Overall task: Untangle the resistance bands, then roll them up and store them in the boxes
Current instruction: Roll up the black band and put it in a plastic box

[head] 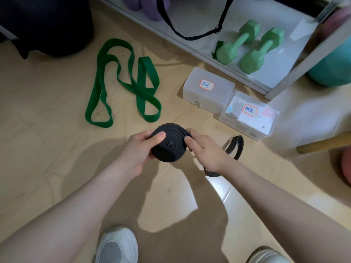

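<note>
Both hands hold the black band [169,142] above the floor [47,149], wound into a thick coil; left hand [141,147] wraps its left side, thumb on the face; right hand [202,149] pinches its right edge, the loose tail [236,147] looping behind it; the green band [121,82] lies sprawled further out, left of two shut boxes [209,90] by the shelf [237,59] edge.

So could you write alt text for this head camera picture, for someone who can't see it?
A person's left hand and right hand grip a mostly rolled black resistance band, its loose tail trailing right. On the wooden floor lie an unrolled green resistance band and two closed, labelled translucent plastic boxes.
</note>
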Demonstrator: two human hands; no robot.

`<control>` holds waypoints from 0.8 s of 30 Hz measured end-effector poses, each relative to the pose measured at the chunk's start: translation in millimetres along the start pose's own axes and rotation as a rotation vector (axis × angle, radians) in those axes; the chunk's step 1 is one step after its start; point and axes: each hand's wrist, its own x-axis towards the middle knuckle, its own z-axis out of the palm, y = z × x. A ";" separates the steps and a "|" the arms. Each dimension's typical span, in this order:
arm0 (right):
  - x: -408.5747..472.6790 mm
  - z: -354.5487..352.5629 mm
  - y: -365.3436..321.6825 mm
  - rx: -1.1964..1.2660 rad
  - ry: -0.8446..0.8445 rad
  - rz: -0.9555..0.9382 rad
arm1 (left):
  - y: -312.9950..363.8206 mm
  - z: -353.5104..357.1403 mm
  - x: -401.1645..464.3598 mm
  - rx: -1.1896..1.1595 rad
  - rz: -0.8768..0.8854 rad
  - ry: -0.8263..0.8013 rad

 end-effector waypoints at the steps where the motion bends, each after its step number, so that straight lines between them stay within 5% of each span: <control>1: 1.6 3.6 -1.4 0.016 0.009 0.000 | -0.5 1.1 -0.3 -0.020 0.003 0.021; 7: 4.8 8.7 1.1 0.056 0.088 -0.118 | -0.8 7.0 -0.5 -0.041 0.017 0.059; 11: -5.8 -2.6 8.2 0.204 0.071 -0.107 | -6.5 12.8 -4.5 -0.007 -0.049 -0.109; 17: -15.9 -29.8 16.9 -0.364 -0.083 -0.130 | 14.8 19.4 0.6 0.544 0.135 -0.321; 19: -17.5 -30.2 14.6 -0.300 -0.117 -0.121 | 12.6 26.7 1.8 0.697 0.191 -0.368; 24: -18.9 -28.1 23.6 -0.016 -0.081 -0.014 | -2.1 27.3 -4.0 0.581 0.278 -0.361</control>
